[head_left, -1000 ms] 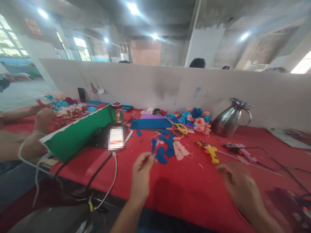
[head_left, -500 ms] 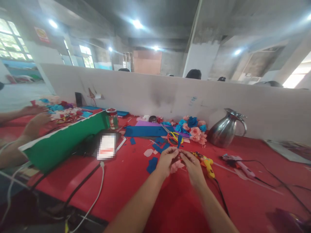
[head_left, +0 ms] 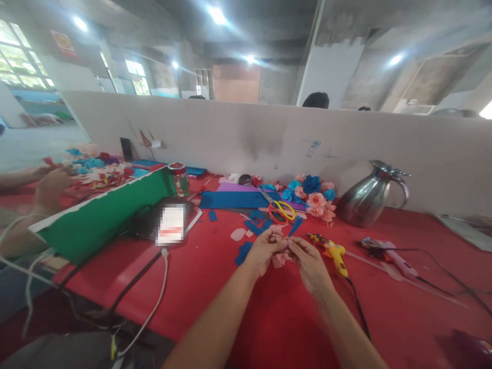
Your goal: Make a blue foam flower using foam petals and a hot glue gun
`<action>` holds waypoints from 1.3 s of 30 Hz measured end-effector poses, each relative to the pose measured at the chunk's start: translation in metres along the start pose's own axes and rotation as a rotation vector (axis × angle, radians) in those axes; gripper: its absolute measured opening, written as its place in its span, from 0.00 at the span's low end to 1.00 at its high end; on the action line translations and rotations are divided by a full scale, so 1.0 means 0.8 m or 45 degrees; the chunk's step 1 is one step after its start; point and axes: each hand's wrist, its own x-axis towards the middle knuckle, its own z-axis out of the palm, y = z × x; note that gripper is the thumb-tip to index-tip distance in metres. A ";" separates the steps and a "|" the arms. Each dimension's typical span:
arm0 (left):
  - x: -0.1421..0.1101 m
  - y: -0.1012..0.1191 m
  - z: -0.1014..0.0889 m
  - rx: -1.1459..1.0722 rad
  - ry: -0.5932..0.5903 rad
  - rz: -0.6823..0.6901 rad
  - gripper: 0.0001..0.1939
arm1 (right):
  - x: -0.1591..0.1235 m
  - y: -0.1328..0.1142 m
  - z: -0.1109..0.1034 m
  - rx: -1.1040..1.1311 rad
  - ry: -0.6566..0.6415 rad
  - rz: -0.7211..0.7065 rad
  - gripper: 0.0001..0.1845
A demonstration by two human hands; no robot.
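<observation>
Over the red table, my left hand (head_left: 267, 250) and my right hand (head_left: 310, 260) meet with their fingertips pinched together. A narrow blue paper piece (head_left: 295, 225) sticks up from the fingertips of my right hand, leaning right, its lower end hidden. What the left fingers pinch is too small to make out. Pink paper petals (head_left: 280, 260) lie just beneath the hands. A cut blue paper shape (head_left: 243, 253) rests left of my left hand. Scissors with yellow and red handles (head_left: 282, 211) lie beyond the fingers, among blue scraps (head_left: 257, 223).
A yellow glue gun (head_left: 336, 254) and a pink one (head_left: 397, 261) lie to the right. Behind them stands a metal jug (head_left: 363, 197). Paper flowers (head_left: 315, 199) sit by the partition. On the left are a phone (head_left: 171, 224), a jar (head_left: 179, 180), a green board (head_left: 107, 220) and another person's hands (head_left: 56, 179).
The blue paper piece has tipped from upright to leaning right. My fingers have shifted their pinch, still close together. The whole view has moved slightly.
</observation>
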 end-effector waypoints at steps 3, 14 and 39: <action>0.002 -0.001 -0.002 0.114 0.065 0.088 0.17 | 0.001 0.000 -0.001 -0.182 0.030 -0.144 0.14; 0.004 0.003 0.001 0.194 0.146 0.125 0.15 | -0.009 -0.003 0.007 -0.561 0.018 -0.248 0.11; 0.009 0.011 -0.005 0.209 0.109 0.048 0.12 | -0.001 0.002 0.009 -0.403 0.025 -0.245 0.08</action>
